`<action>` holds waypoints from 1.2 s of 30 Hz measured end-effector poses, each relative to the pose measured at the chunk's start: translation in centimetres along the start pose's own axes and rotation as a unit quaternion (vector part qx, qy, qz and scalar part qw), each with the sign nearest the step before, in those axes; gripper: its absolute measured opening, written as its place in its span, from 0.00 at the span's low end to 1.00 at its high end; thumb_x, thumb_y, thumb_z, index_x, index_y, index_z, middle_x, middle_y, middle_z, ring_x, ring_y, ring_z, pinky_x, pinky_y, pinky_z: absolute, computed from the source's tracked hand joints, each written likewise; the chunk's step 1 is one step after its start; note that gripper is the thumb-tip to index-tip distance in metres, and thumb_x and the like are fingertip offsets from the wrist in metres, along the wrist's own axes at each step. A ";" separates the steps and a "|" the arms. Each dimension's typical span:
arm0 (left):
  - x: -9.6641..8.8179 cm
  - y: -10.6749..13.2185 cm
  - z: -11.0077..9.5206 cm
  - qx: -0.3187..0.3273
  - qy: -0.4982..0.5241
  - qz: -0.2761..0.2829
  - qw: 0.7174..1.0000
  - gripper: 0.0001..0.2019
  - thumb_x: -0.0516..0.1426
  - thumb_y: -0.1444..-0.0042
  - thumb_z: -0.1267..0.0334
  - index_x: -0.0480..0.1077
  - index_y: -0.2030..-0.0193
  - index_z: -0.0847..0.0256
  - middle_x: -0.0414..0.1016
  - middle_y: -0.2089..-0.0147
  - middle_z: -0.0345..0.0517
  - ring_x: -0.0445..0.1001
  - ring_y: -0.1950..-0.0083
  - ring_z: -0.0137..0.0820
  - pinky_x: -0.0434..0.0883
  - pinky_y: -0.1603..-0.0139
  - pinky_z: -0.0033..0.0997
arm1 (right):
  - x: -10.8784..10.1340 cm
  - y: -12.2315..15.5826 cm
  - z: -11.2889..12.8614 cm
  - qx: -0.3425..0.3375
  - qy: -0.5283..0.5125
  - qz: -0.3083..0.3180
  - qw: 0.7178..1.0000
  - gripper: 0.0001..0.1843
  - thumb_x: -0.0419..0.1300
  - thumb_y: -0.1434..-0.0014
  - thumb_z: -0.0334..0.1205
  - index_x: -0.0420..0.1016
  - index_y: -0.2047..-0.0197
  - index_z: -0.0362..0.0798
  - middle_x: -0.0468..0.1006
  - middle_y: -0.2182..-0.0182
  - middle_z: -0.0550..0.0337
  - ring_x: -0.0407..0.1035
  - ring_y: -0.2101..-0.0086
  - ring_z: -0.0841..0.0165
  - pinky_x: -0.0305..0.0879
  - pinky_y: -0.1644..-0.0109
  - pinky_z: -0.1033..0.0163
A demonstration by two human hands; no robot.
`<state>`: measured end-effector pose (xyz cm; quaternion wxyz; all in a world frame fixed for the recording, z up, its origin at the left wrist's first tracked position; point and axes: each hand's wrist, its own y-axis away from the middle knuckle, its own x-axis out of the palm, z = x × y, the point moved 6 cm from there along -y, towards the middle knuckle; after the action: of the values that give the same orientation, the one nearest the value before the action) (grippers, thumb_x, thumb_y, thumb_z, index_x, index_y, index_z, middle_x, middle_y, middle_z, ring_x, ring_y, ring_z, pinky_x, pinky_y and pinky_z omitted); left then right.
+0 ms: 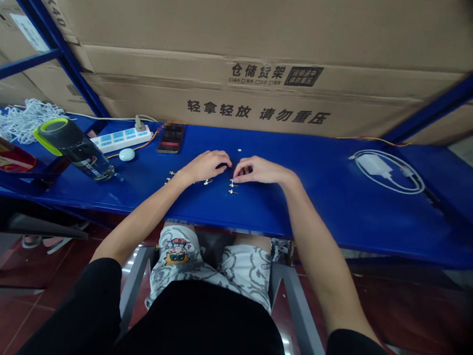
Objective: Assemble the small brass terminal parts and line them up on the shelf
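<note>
I'm bringing my right hand point(260, 170) down, fingertips pressed together, by the tiny metal pins point(232, 186), left hand point(206, 165) curled close; I can't tell if either's pinching anything. A careless brush could be sending pins scattering across the blue steel shelf point(325, 207).

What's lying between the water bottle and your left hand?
The head view shows a white oval device and small metal pins between the water bottle and left hand.

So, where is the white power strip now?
The power strip lies left on the blue shelf in the head view, beyond the water bottle, left of the dark phone.
</note>
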<state>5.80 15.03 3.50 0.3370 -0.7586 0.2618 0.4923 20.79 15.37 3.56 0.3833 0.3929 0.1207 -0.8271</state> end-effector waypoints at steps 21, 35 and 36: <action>1.3 0.4 0.2 -0.051 -0.048 0.073 0.995 0.23 0.44 0.26 0.63 0.60 0.27 0.60 0.59 0.25 0.50 0.56 0.24 0.38 0.55 0.25 0.47 | 1.9 -0.2 -0.4 0.038 0.287 -0.271 0.918 0.17 0.45 0.29 0.39 0.74 0.50 0.49 0.74 0.52 0.46 0.66 0.51 0.52 0.62 0.50 0.49; 1.6 0.9 -2.5 -0.102 -0.131 -0.013 0.986 0.20 0.46 0.28 0.67 0.67 0.34 0.62 0.68 0.30 0.54 0.67 0.30 0.40 0.58 0.28 0.49 | 2.2 0.6 -1.0 0.036 0.239 -0.257 0.936 0.23 0.46 0.31 0.35 0.73 0.39 0.48 0.74 0.39 0.48 0.67 0.41 0.51 0.62 0.41 0.44; 1.6 0.9 -2.4 -0.101 -0.130 -0.016 0.986 0.20 0.47 0.28 0.67 0.68 0.34 0.63 0.68 0.31 0.54 0.67 0.30 0.40 0.59 0.28 0.48 | 2.1 0.6 -1.2 0.038 0.235 -0.257 0.937 0.22 0.47 0.32 0.35 0.74 0.39 0.49 0.74 0.39 0.48 0.67 0.42 0.51 0.62 0.42 0.44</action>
<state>7.09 12.54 2.48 0.2978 -0.7221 0.1524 0.6055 21.05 14.43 1.25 0.1037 0.5457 0.2724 -0.7857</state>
